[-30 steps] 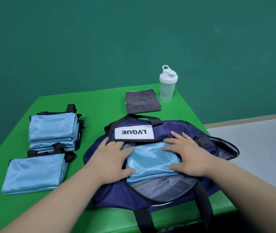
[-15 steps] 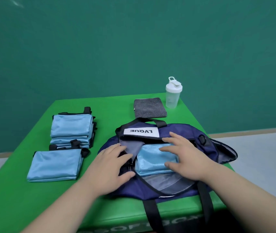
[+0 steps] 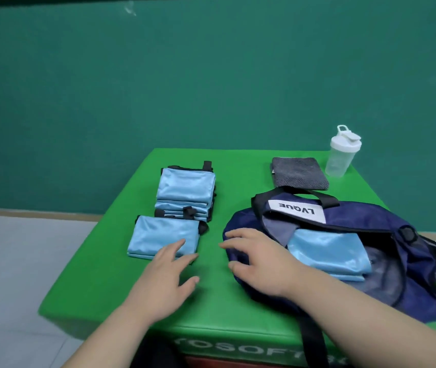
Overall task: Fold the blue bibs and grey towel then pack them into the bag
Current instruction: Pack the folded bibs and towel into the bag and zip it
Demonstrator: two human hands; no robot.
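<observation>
My left hand was released, fingertips on the loose folded bib. My right hand, also slack, was over the bag beside the packed bib.

Both bare forearms reach forward from below, angled toward each other. The left hand lies palm down, its fingers straight and loosely together. The right hand is palm down too, fingers spread, slightly bent, pointing leftward, gripping nothing.
</observation>
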